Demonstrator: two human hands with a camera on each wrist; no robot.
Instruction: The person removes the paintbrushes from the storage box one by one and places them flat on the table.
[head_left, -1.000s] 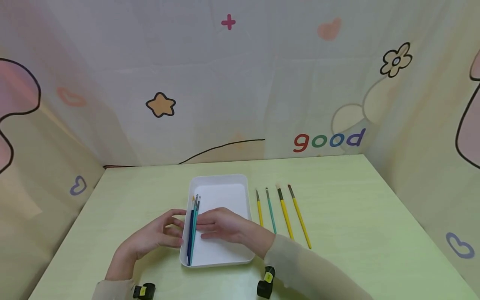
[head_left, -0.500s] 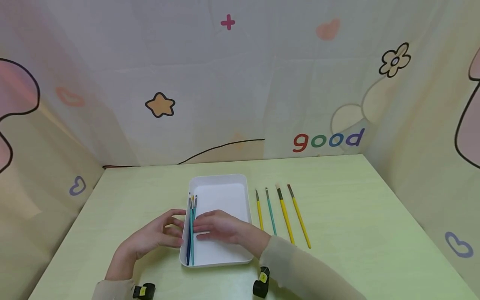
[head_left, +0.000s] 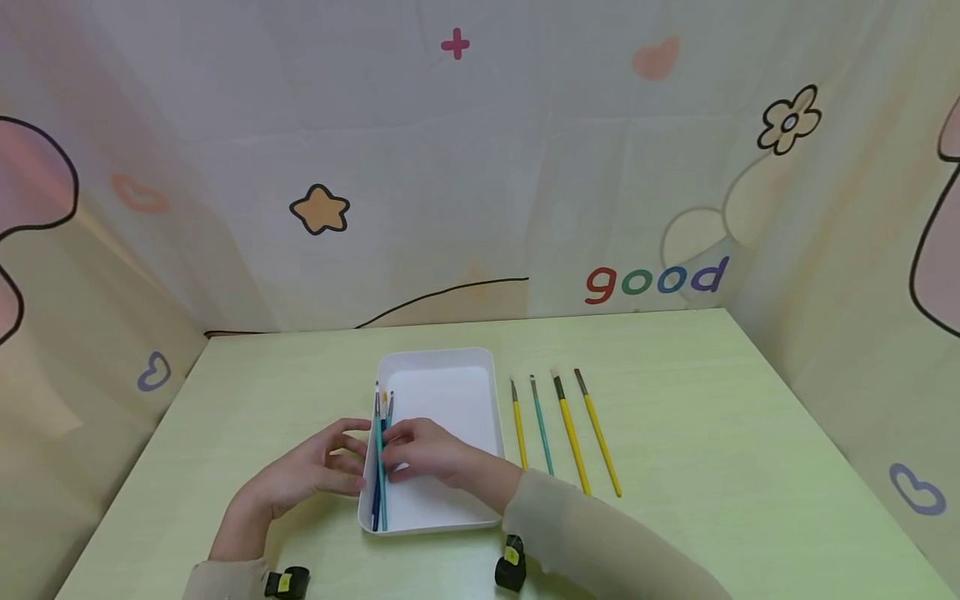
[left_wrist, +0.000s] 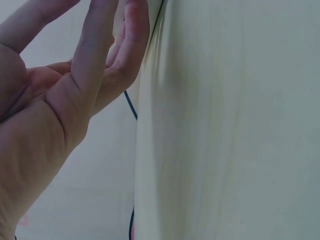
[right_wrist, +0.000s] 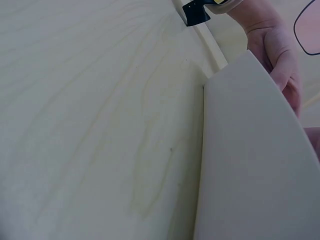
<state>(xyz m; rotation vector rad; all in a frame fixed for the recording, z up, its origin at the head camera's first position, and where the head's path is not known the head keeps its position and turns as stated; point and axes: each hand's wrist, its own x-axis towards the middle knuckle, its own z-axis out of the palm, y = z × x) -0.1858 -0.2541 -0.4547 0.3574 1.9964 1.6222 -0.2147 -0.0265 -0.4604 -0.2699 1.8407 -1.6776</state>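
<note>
A white tray (head_left: 450, 400) lies on the table with several slim paintbrushes (head_left: 381, 492) in it, dark blue and teal, gathered lengthwise along its left wall. My left hand (head_left: 318, 462) is beside that wall from outside, its fingers loosely bent and fingertips right at the tray's edge. In the left wrist view the left hand (left_wrist: 60, 80) shows bent fingers and an open palm. Over the tray, my right hand (head_left: 427, 452) reaches in from the right, fingertips against the right side of the brushes. The right wrist view shows the tray's outer wall (right_wrist: 250, 160), with the left hand beyond it.
Right of the tray, a row of brushes lies on the table (head_left: 697, 433): a short yellow brush (head_left: 519, 425), a teal brush (head_left: 542, 425) and two longer yellow brushes (head_left: 598, 429). A printed cloth (head_left: 420, 167) encloses the back and sides.
My right hand has moved left inside the tray, its fingers bending more. The brushes have shifted left and bunched closer to the wall. My left hand has stayed in place.
</note>
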